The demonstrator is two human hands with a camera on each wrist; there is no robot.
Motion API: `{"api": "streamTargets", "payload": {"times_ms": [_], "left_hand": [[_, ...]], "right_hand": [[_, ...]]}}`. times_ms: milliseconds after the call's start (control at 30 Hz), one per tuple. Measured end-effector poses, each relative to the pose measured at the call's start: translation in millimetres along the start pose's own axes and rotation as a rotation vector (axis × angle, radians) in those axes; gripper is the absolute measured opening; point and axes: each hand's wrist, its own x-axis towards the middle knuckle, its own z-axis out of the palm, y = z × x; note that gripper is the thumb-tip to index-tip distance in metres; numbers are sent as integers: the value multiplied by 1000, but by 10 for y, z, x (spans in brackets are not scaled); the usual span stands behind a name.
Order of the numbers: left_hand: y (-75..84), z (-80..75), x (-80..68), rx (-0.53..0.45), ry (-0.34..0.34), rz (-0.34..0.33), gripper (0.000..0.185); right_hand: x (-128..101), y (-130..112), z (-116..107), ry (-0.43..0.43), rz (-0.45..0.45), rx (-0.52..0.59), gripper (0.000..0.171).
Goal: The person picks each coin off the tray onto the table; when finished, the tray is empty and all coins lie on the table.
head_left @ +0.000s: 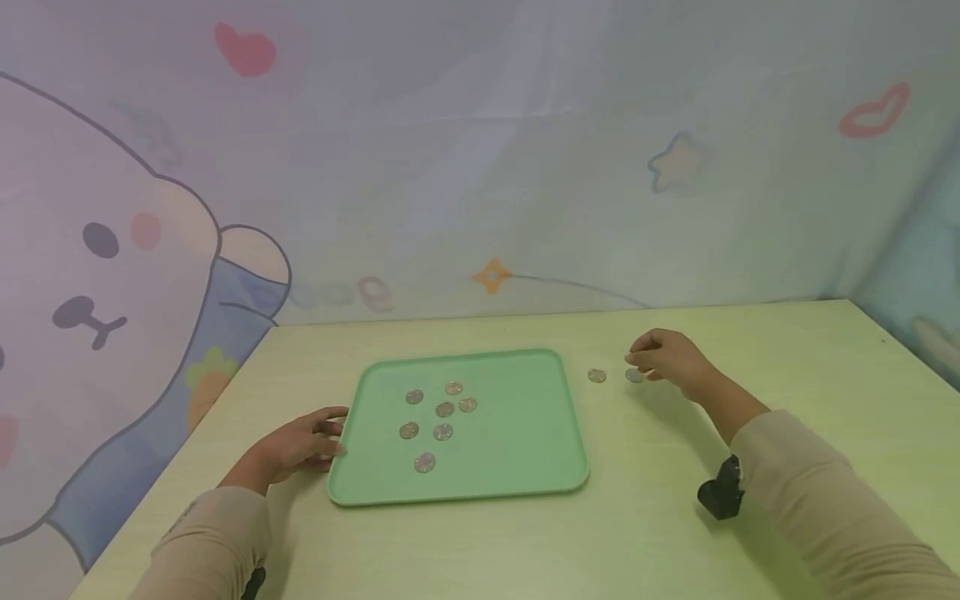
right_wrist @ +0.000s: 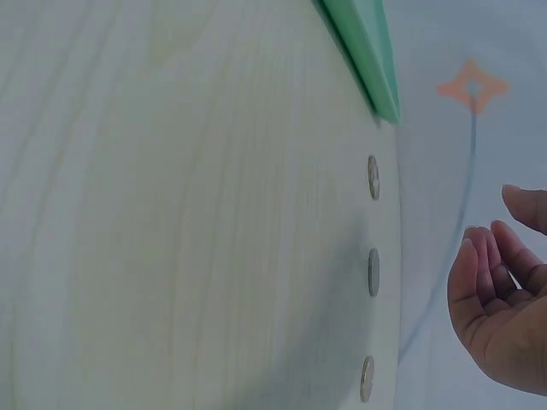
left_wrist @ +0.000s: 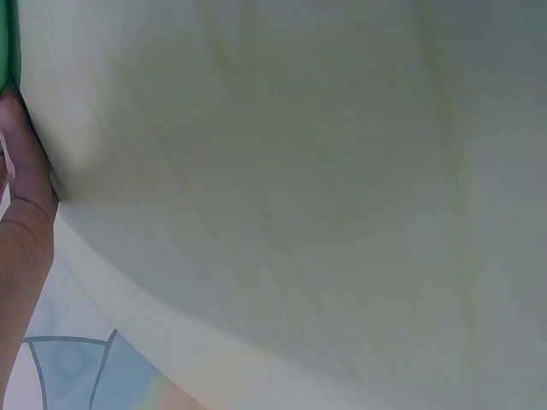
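A green tray (head_left: 525,467) lies on the pale wooden table (head_left: 660,533) with several silver coins (head_left: 442,412) scattered in its left half. My left hand (head_left: 300,446) rests against the tray's left rim with fairly straight fingers; the left wrist view shows that left hand (left_wrist: 26,196) beside a sliver of the tray (left_wrist: 7,43). My right hand (head_left: 663,358) hovers right of the tray with loosely curled fingers and holds nothing. Two coins (head_left: 597,376) lie by its fingertips. In the right wrist view, three coins (right_wrist: 373,272) lie in a row beside the right hand (right_wrist: 496,299).
A black wrist-worn camera (head_left: 722,490) sits on my right forearm. A cartoon-printed backdrop (head_left: 480,167) closes off the far edge and the left side of the table. The table's right edge runs past a blue curtain (head_left: 922,275).
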Motion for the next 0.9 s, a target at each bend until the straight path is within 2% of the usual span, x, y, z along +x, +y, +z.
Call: {"api": "streamTargets", "payload": {"times_ms": [733, 900], "left_hand": [[-2, -2, 5, -27, 1, -4, 67], [-9, -7, 8, -21, 0, -2, 67]], "right_hand": [[126, -343, 635, -107, -110, 175, 26], [128, -405, 775, -115, -106, 199, 25]]}}
